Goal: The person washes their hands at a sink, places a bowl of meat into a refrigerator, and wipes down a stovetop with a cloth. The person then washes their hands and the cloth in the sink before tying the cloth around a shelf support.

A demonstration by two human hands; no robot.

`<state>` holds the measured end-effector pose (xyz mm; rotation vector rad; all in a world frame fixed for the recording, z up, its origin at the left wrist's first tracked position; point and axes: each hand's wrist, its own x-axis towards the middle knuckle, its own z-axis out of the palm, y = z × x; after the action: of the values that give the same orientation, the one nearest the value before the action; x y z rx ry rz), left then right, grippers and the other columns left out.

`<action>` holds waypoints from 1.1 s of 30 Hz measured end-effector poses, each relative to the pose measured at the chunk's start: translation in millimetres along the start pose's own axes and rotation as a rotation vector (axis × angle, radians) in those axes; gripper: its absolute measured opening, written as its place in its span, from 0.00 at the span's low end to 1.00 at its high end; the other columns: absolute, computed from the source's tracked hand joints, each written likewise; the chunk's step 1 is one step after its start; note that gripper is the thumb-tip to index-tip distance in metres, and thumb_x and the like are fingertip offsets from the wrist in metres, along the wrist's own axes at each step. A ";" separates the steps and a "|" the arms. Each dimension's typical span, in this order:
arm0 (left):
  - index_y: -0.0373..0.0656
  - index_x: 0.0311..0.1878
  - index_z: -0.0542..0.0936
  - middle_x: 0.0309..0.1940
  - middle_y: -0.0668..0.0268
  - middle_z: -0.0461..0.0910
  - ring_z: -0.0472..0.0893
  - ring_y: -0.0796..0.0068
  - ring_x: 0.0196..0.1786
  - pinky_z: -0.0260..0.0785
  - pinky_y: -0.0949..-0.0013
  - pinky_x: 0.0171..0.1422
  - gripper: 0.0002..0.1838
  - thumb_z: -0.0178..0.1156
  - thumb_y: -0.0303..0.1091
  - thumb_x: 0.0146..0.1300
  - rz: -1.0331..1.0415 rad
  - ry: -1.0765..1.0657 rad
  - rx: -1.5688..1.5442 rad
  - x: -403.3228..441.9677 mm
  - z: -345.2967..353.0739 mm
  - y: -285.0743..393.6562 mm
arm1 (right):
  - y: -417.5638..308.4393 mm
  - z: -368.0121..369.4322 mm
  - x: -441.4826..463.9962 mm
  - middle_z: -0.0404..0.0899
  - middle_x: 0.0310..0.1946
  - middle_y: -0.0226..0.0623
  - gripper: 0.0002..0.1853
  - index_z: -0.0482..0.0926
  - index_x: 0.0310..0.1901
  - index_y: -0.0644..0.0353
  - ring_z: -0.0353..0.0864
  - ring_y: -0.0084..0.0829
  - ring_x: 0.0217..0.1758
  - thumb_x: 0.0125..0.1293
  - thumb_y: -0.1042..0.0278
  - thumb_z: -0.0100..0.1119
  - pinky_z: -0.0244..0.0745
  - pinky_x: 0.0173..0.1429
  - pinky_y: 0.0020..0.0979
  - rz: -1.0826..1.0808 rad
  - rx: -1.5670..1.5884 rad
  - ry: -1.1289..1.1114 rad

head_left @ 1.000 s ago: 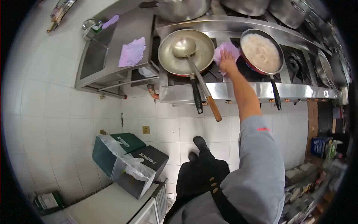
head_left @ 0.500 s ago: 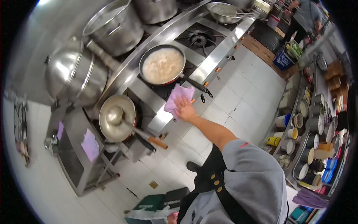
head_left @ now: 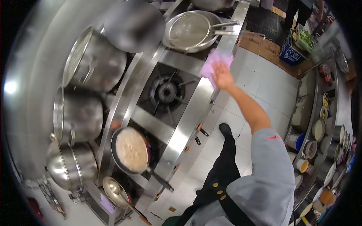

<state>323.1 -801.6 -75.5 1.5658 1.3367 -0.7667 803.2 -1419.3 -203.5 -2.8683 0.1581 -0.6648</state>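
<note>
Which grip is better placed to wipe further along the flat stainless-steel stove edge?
Right, probably: the right grip rests on the crumpled pink cloth at that stove edge, arm outstretched. The left grip is out of view, so its reach is unknown.

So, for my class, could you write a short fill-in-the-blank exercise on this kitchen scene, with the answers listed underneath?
1. The right hand rests on a pink ____ at the stove's steel front edge.
2. The frying pan of pale, frothy liquid has a handle coloured ____.
3. Between that pan and the mesh strainer is an uncovered ____.
4. The crate near the leafy greens is coloured ____.

Answers: cloth; black; burner; blue.
</note>
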 end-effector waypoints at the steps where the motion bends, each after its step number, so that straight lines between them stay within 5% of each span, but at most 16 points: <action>1: 0.39 0.40 0.77 0.27 0.66 0.79 0.78 0.73 0.30 0.70 0.69 0.31 0.14 0.49 0.40 0.64 -0.019 0.008 0.015 -12.1 17.2 16.3 | 44.7 10.1 28.4 0.57 0.67 0.47 0.29 0.59 0.65 0.60 0.53 0.47 0.70 0.65 0.54 0.44 0.46 0.72 0.48 0.051 -0.033 -0.017; 6: 0.39 0.39 0.77 0.26 0.67 0.79 0.78 0.74 0.29 0.70 0.70 0.31 0.14 0.50 0.41 0.65 -0.041 0.011 0.076 -66.1 71.5 73.8 | 159.4 -5.5 147.9 0.50 0.68 0.53 0.31 0.53 0.67 0.65 0.46 0.52 0.72 0.68 0.52 0.35 0.38 0.72 0.53 0.504 -0.089 -0.243; 10: 0.39 0.39 0.78 0.26 0.67 0.79 0.78 0.75 0.29 0.69 0.71 0.31 0.15 0.50 0.41 0.65 0.055 -0.087 0.159 -111.3 85.5 126.6 | 94.4 2.3 99.5 0.51 0.67 0.57 0.30 0.60 0.63 0.69 0.48 0.55 0.71 0.62 0.59 0.43 0.47 0.67 0.59 0.334 -0.050 -0.199; 12: 0.39 0.39 0.78 0.25 0.68 0.79 0.78 0.75 0.29 0.69 0.71 0.30 0.15 0.50 0.42 0.65 0.252 -0.222 0.218 -138.1 99.1 185.4 | 14.1 -18.4 36.0 0.59 0.62 0.55 0.26 0.65 0.60 0.63 0.60 0.54 0.62 0.60 0.61 0.46 0.57 0.60 0.58 0.202 -0.061 -0.028; 15: 0.38 0.36 0.78 0.25 0.69 0.78 0.75 0.79 0.28 0.67 0.74 0.33 0.15 0.51 0.42 0.65 0.847 -0.109 0.593 -146.5 192.3 314.6 | -47.3 -41.0 -19.6 0.64 0.52 0.52 0.20 0.70 0.51 0.62 0.62 0.51 0.57 0.56 0.67 0.50 0.62 0.58 0.46 0.142 0.376 -0.368; 16: 0.38 0.37 0.79 0.24 0.70 0.77 0.74 0.80 0.27 0.66 0.75 0.33 0.14 0.51 0.41 0.65 0.972 -0.190 0.506 -129.0 224.6 349.7 | -62.2 -59.4 -27.1 0.66 0.47 0.51 0.19 0.71 0.49 0.62 0.64 0.50 0.55 0.55 0.68 0.52 0.63 0.57 0.44 0.062 0.438 -0.238; 18: 0.41 0.49 0.75 0.38 0.64 0.77 0.74 0.74 0.39 0.68 0.68 0.42 0.19 0.50 0.46 0.64 0.816 -0.317 0.345 -106.5 265.3 386.3 | -97.4 -96.3 -47.0 0.71 0.41 0.48 0.19 0.73 0.45 0.62 0.67 0.49 0.51 0.51 0.66 0.57 0.64 0.57 0.43 0.099 0.832 -0.275; 20: 0.44 0.57 0.70 0.48 0.58 0.75 0.71 0.63 0.51 0.67 0.56 0.52 0.27 0.49 0.54 0.63 0.713 -0.663 0.090 -84.6 319.8 400.3 | -127.5 -123.8 -63.9 0.76 0.43 0.41 0.21 0.80 0.41 0.54 0.71 0.46 0.49 0.43 0.53 0.64 0.62 0.52 0.46 -0.192 0.774 -0.033; 21: 0.46 0.61 0.67 0.53 0.55 0.73 0.70 0.57 0.57 0.66 0.51 0.57 0.31 0.48 0.59 0.63 0.617 -0.871 0.010 -78.2 361.8 401.7 | -132.5 -197.6 -46.1 0.78 0.42 0.44 0.28 0.81 0.42 0.53 0.72 0.45 0.51 0.38 0.48 0.68 0.64 0.53 0.45 -0.134 0.805 -0.252; 22: 0.47 0.62 0.67 0.54 0.54 0.73 0.70 0.56 0.58 0.64 0.49 0.60 0.31 0.47 0.59 0.63 0.794 -1.423 -0.294 -70.3 400.5 390.3 | -138.6 -212.2 -42.4 0.79 0.40 0.46 0.31 0.81 0.42 0.55 0.75 0.45 0.47 0.38 0.43 0.69 0.66 0.54 0.45 -0.059 0.961 -0.469; 24: 0.50 0.62 0.66 0.54 0.54 0.73 0.68 0.55 0.60 0.60 0.50 0.64 0.31 0.45 0.59 0.63 0.544 -1.712 -0.453 -84.7 415.7 361.2 | -146.3 -245.6 -20.8 0.80 0.38 0.47 0.25 0.81 0.41 0.59 0.80 0.40 0.42 0.52 0.45 0.64 0.72 0.51 0.40 0.289 1.140 -0.054; 25: 0.51 0.63 0.65 0.54 0.55 0.72 0.68 0.55 0.61 0.59 0.52 0.65 0.31 0.44 0.60 0.63 0.326 -1.427 -0.187 -118.0 398.7 364.0 | -141.1 -255.3 -2.1 0.78 0.46 0.46 0.25 0.75 0.51 0.58 0.79 0.41 0.45 0.59 0.49 0.59 0.74 0.49 0.39 0.377 1.743 -0.205; 27: 0.51 0.63 0.65 0.55 0.56 0.71 0.68 0.56 0.61 0.59 0.53 0.65 0.29 0.44 0.58 0.64 0.146 -1.631 -0.108 -201.5 414.0 340.7 | -126.1 -294.0 14.8 0.69 0.58 0.45 0.30 0.61 0.64 0.54 0.78 0.43 0.46 0.64 0.52 0.54 0.74 0.47 0.40 0.450 2.621 -0.300; 28: 0.51 0.63 0.64 0.56 0.57 0.71 0.68 0.56 0.61 0.58 0.53 0.66 0.29 0.44 0.57 0.64 0.077 -1.714 -0.101 -225.0 421.3 331.4 | -119.1 -298.0 5.4 0.63 0.62 0.44 0.33 0.54 0.67 0.52 0.77 0.42 0.48 0.64 0.53 0.53 0.74 0.47 0.40 0.463 2.665 -0.251; 30: 0.51 0.66 0.60 0.59 0.56 0.67 0.66 0.57 0.62 0.59 0.56 0.66 0.29 0.44 0.54 0.65 -0.324 -2.119 -0.885 -150.4 484.4 323.1 | -102.8 -292.8 -32.9 0.56 0.66 0.44 0.38 0.44 0.71 0.49 0.74 0.43 0.54 0.65 0.54 0.52 0.73 0.49 0.40 0.660 2.612 -0.128; 33: 0.46 0.64 0.63 0.60 0.57 0.68 0.67 0.58 0.62 0.58 0.55 0.67 0.25 0.44 0.45 0.67 -0.113 -1.782 -0.387 -190.4 456.8 333.4 | -73.0 -316.0 -120.4 0.51 0.69 0.42 0.36 0.43 0.71 0.48 0.61 0.45 0.66 0.67 0.57 0.50 0.67 0.58 0.42 0.570 2.408 0.033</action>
<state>649.9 -1296.0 -5.8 0.0971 0.1356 -1.3177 559.4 -1381.8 39.1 -0.4314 0.0469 -0.2297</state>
